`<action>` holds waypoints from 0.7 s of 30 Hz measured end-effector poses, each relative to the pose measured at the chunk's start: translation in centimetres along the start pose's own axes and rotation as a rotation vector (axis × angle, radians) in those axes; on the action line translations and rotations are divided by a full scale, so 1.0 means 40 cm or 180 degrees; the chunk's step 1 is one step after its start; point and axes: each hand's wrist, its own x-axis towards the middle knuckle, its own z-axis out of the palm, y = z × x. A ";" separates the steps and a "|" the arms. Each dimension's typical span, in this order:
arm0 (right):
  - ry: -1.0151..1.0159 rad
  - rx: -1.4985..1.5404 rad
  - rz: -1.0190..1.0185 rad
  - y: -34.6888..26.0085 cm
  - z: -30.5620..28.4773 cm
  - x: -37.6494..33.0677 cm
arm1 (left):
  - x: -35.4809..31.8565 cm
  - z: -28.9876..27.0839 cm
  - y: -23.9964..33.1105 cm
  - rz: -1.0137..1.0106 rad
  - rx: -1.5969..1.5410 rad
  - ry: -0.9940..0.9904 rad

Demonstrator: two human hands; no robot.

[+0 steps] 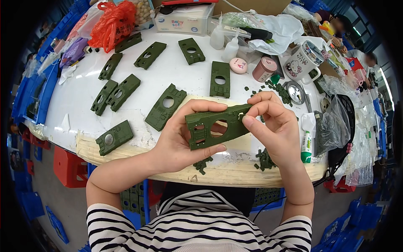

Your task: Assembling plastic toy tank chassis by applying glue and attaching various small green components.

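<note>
My left hand (178,140) grips a dark green plastic toy tank hull (228,133) by its left end, thumb along the lower edge and fingers over the top. The hull is tilted, with a large round hole and small slots showing. At its right end my right hand (275,126) is closed, thumb and forefinger pinching beside a small pale mark; whether a tiny part sits between the fingertips is hidden. Small green pieces lie in piles under the hands, one pile (265,160) below my right hand. Behind the held hull lies another green hull (166,106).
Several more green hulls (124,92) are spread over the white table (138,115). On the right are loose green bits (282,93), a white mug (300,63), a pink tin (265,69) and a green-and-white glue tube (306,148). Squeeze bottles (230,45) and a plastic box (184,21) stand behind.
</note>
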 end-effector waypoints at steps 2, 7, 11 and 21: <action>0.0007 -0.0030 0.0006 -0.001 0.001 0.000 | 0.000 0.000 -0.001 0.0012 -0.0005 0.0002; 0.0066 -0.0089 -0.0047 -0.001 0.007 0.000 | -0.001 -0.002 -0.002 0.0008 0.0007 -0.0016; 0.0119 -0.0147 -0.0138 0.004 0.011 -0.001 | -0.002 -0.001 -0.005 0.0030 0.0009 -0.0003; 0.0207 -0.0423 -0.0296 0.005 0.012 -0.003 | -0.002 -0.003 -0.007 0.0205 0.0284 -0.0039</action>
